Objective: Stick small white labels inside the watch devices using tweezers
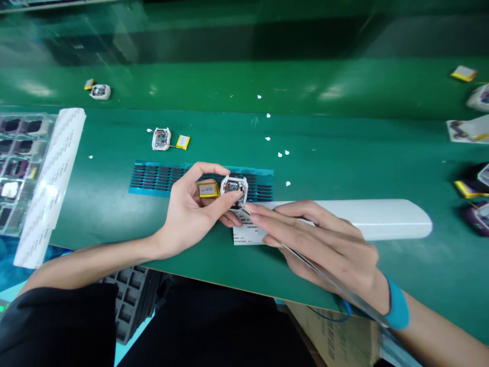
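Observation:
My left hand [190, 216] is closed round the edges of a small white smartwatch case [244, 184], its inside with a circuit board facing up. The thumb lies over part of the board. Beside the case, a yellow-edged battery [208, 189] rests against the left fingers. My right hand [328, 250] pinches long, slim metal tweezers [305, 263], whose tip is at the lower right corner of the case; thumb and fingers hide part of that spot. Below both hands lies a white strip with printed backing [385, 218], partly covered by the right hand.
A blue sheet of black strips [153, 178] lies behind my left hand. Another open watch case [161, 139] with its battery [183, 141] is farther back. A clear tray of watch parts [23, 168] stands left. Small white stickers [268, 138] dot the green table. More cases [477, 216] sit right.

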Motion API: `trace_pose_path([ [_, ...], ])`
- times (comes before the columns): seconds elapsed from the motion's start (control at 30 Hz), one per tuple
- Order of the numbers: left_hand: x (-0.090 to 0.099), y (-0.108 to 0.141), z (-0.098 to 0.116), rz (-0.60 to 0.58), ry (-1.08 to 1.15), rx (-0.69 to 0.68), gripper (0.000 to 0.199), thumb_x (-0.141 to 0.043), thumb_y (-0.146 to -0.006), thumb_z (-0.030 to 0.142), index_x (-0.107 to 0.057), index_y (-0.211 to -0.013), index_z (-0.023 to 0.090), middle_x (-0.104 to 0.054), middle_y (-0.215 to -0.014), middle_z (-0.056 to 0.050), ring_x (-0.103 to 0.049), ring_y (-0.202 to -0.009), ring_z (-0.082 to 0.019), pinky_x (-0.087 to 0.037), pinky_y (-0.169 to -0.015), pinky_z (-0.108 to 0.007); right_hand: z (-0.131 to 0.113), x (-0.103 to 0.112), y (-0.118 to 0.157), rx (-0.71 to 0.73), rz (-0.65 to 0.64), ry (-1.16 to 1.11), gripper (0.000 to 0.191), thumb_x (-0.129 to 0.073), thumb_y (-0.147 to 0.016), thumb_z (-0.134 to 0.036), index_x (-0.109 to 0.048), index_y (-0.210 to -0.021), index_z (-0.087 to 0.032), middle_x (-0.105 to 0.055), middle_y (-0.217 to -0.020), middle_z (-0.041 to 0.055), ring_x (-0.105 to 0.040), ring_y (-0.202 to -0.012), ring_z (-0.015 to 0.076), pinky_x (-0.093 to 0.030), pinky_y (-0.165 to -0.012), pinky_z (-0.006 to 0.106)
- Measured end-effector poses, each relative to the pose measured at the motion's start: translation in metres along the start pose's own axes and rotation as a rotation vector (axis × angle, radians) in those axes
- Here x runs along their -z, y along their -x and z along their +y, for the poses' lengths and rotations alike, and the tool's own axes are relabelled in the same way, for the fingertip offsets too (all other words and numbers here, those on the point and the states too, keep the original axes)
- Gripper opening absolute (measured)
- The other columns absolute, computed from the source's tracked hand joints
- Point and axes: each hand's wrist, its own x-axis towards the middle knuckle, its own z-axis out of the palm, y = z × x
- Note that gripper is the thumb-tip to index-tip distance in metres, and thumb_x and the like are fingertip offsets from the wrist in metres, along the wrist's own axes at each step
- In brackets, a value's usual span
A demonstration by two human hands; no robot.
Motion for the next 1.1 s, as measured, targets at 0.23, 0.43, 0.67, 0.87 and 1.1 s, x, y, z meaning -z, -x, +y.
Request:
trace_pose_path([
  [0.23, -0.001, 0.001, 0.000, -0.004, 0.010, 0.013, 0.043, -0.090, -0.071, 0.031, -0.058, -0.096, 0.018, -0.071, -0.066, 0.003, -0.071, -0.048, -0.016, -0.062, -0.046, -0.021, 0.002, 0.000, -0.002, 0.017, -0.024, -0.019, 0.050, -0.065, -0.091, -0.002, -0.061, -0.135, -0.025, -0.075, -0.121, 0.0046, -0.075, -0.100, 0.0231, -0.068, -0.082, 0.041],
  [0.43, 0.004, -0.005, -0.001, -0.035, 0.023, 0.007, 0.036, -0.086, -0.075, 0.027, -0.060, -0.098, 0.018, -0.075, -0.077, 0.001, -0.074, -0.056, -0.015, -0.064, -0.055, -0.022, 0.001, 0.004, -0.002, 0.009, 0.017, 0.043, 0.058, -0.065, -0.090, -0.001, -0.054, -0.142, -0.024, -0.075, -0.120, 0.0051, -0.075, -0.098, 0.0222, -0.068, -0.077, 0.037],
  [0.67, 0.008, -0.002, 0.005, -0.111, -0.065, 0.010, 0.036, -0.084, -0.076, 0.021, -0.061, -0.103, 0.016, -0.072, -0.073, 0.001, -0.073, -0.057, -0.016, -0.062, -0.056, -0.026, 0.004, 0.006, -0.001, 0.031, 0.035, 0.147, 0.063, -0.065, -0.090, -0.001, -0.050, -0.147, -0.022, -0.074, -0.121, 0.0069, -0.075, -0.097, 0.0239, -0.068, -0.075, 0.038],
  [0.87, 0.041, -0.085, 0.018, 0.076, -0.652, -0.478, 0.023, -0.084, -0.070, 0.024, -0.074, -0.090, 0.019, -0.071, -0.080, -0.002, -0.062, -0.067, -0.018, -0.050, -0.065, -0.031, 0.005, 0.007, -0.001, 0.112, 0.029, 0.247, 0.042, -0.066, -0.090, -0.002, -0.063, -0.129, -0.015, -0.075, -0.118, 0.0086, -0.073, -0.090, 0.0224, -0.067, -0.072, 0.036],
  [1.1, 0.111, -0.128, 0.049, 0.376, -1.237, -0.629, 0.018, -0.070, -0.083, 0.039, -0.072, -0.082, 0.021, -0.072, -0.089, -0.009, -0.064, -0.095, -0.030, -0.047, -0.094, -0.044, 0.009, 0.003, -0.001, 0.152, 0.114, 0.290, 0.033, -0.066, -0.090, -0.002, -0.066, -0.121, -0.013, -0.077, -0.113, 0.0073, -0.071, -0.085, 0.0213, -0.066, -0.069, 0.033],
])
